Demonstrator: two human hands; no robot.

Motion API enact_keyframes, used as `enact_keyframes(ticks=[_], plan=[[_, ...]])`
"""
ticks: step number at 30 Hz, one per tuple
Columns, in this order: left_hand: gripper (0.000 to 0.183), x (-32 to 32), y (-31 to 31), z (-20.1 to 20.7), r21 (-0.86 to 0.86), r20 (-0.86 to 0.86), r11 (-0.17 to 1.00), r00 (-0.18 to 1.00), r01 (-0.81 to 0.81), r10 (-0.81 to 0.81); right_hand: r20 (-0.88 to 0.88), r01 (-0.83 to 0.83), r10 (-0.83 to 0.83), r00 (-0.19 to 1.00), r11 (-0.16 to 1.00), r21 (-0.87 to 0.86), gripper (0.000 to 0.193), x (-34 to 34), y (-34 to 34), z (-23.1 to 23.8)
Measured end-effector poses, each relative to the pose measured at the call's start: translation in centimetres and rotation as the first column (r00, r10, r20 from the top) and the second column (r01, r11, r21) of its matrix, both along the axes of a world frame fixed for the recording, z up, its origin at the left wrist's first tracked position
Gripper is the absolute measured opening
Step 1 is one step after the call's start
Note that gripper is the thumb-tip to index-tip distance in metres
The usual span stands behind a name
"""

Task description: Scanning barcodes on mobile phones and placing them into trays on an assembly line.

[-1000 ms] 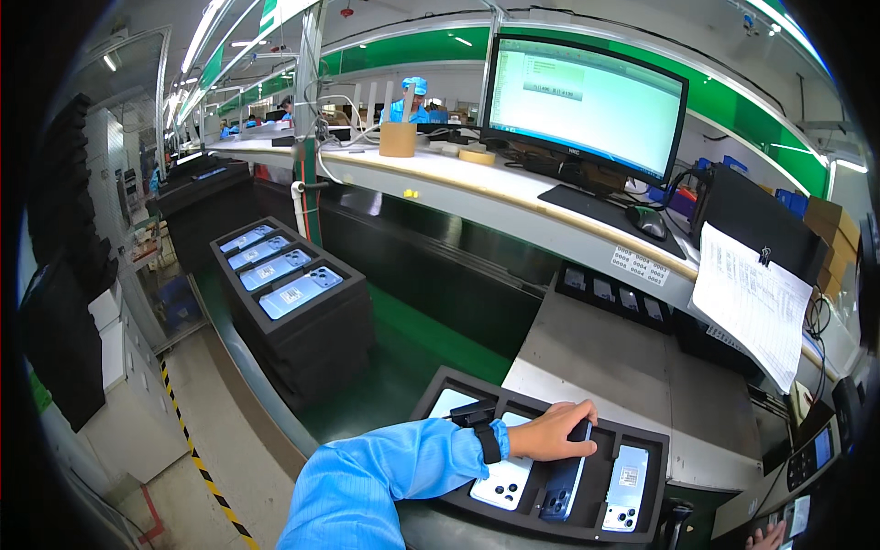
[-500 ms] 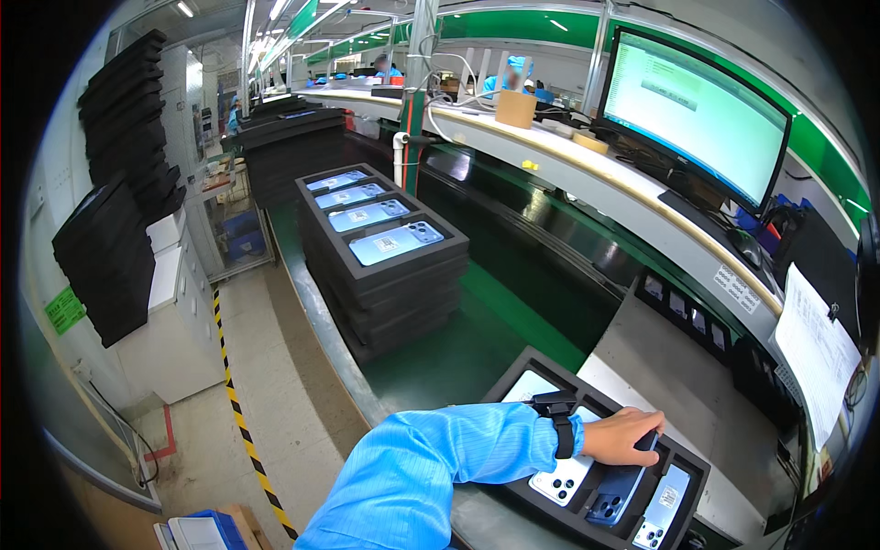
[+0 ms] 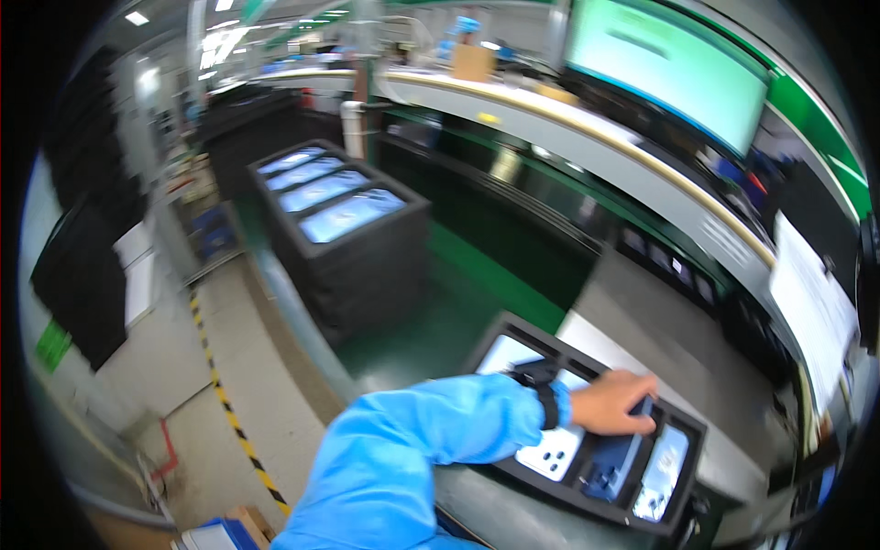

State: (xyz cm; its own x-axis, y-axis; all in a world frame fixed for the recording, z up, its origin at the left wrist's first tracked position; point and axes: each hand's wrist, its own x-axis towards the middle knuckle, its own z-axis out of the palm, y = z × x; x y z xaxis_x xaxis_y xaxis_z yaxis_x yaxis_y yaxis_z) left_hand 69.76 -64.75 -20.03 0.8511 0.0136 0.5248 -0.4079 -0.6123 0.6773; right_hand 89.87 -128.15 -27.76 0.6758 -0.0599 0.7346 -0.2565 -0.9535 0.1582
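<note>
My left hand (image 3: 612, 403) reaches across a black foam tray (image 3: 695, 454), its fingers and thumb closed on the upper end of a dark blue smartphone (image 3: 612, 458). That phone lies in its slot, camera end toward me. Beside it on the right rests a light blue smartphone (image 3: 666, 466) with a small label. To the left is a white smartphone (image 3: 553, 453), partly covered by my wrist. Farther along, another pale smartphone (image 3: 506, 354) shows in the far slot. A black band circles my wrist over the blue sleeve. My right hand is out of view.
A tall stack of black foam trays (image 3: 367, 275), topped with pale blue phones, stands on the green surface at left. A monitor (image 3: 669, 69) sits on the shelf at right, near hanging papers (image 3: 811, 307). More dark trays (image 3: 82, 284) are piled at far left.
The whole view has shifted and is blurred, with the surroundings sitting farther left and higher. My left hand stays on the dark blue smartphone, which remains in its slot.
</note>
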Motion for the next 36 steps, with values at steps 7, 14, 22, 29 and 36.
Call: enact_keyframes(ticks=[7, 14, 22, 29, 36], plan=[[0.049, -0.1, 1.7, 0.3, 0.071, 0.027, 0.996, 0.999, -0.047, 0.045, -0.006, 0.059, 0.955, 0.296, -0.012, 0.998, 0.018, -15.0, 32.0, 10.1], [0.06, -1.4, 0.9, 1.4, 0.288, -0.092, 0.958, 0.996, 0.007, 0.02, -0.405, -0.316, 0.912, -0.067, 0.365, 0.876, 0.033, -17.3, 37.8, 12.5], [0.058, -1.4, -0.5, 0.7, 0.595, -0.029, 0.798, 0.989, -0.097, 0.142, -0.045, -0.414, 0.557, 0.829, 0.666, 0.621, 0.046, -12.0, 25.8, 2.8], [0.042, -3.7, 3.0, 3.6, 0.451, -0.116, 0.885, 0.976, -0.113, 0.184, -0.054, -0.139, 0.732, 0.679, 0.2, 0.97, 0.049, -10.7, 24.0, 4.9], [0.023, -6.0, 6.3, 0.8, 0.485, -0.06, 0.857, 0.971, -0.174, 0.231, 0.309, 0.756, 0.951, -0.011, -0.194, 0.625, 0.061, -18.4, 34.9, 13.1]])
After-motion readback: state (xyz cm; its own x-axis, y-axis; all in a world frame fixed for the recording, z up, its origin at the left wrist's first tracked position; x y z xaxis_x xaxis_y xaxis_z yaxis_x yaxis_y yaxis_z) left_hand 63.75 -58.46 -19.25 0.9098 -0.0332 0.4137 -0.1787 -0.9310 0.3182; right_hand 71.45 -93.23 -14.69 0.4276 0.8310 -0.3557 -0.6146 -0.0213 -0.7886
